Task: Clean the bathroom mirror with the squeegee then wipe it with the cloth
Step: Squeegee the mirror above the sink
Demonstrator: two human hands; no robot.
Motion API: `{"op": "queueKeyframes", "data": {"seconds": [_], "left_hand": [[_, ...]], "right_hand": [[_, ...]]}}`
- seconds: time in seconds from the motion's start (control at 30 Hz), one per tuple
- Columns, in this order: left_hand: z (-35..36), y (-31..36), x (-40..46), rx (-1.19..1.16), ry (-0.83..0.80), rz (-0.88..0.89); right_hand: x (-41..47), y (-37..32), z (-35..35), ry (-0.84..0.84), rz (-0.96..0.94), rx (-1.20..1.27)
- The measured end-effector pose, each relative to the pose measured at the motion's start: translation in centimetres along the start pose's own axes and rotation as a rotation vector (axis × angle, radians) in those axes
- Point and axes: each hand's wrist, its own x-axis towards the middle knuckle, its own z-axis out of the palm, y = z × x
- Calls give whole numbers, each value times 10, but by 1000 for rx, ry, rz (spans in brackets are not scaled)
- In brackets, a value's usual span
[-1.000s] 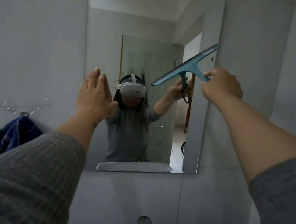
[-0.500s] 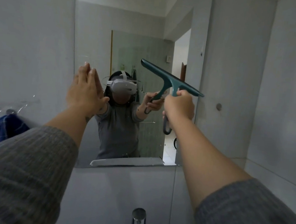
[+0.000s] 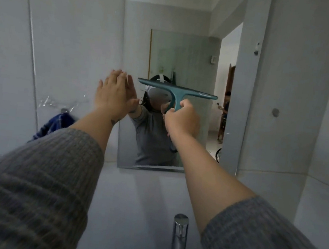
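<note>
The frameless bathroom mirror (image 3: 188, 45) hangs on the tiled wall ahead. My right hand (image 3: 182, 119) grips the handle of a teal squeegee (image 3: 176, 90), whose blade lies nearly level across the middle of the glass. My left hand (image 3: 114, 95) is flat and open, fingers up, resting at the mirror's left edge. A blue cloth (image 3: 52, 125) hangs from a hook on the wall to the left, below my left hand. The mirror reflects both arms and a person wearing a headset.
A chrome tap (image 3: 179, 239) rises at the bottom centre above the sink's rim. A clear wall bracket (image 3: 60, 103) sits over the cloth's hook. A small round fitting (image 3: 275, 112) is on the right wall. The mirror reflects an open doorway.
My right hand has swung the squeegee from the mirror's upper right corner to its middle, and the blade has turned from tilted to almost level. My left hand stayed at the mirror's left edge.
</note>
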Motion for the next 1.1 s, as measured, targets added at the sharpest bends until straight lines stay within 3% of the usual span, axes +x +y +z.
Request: {"op": "queueKeyframes", "data": {"seconds": [0.27, 0.43, 0.83, 1.1], "left_hand": [[5, 2, 1, -56, -23, 28], [28, 13, -9, -12, -47, 14], [52, 27, -16, -19, -35, -17], [53, 27, -15, -44, -57, -43]], "right_hand": [[10, 11, -18, -100, -366, -531], [26, 19, -50, -80, -470, -737], [53, 56, -91, -19, -331, -755], [53, 88, -111, 23, -72, -567]]}}
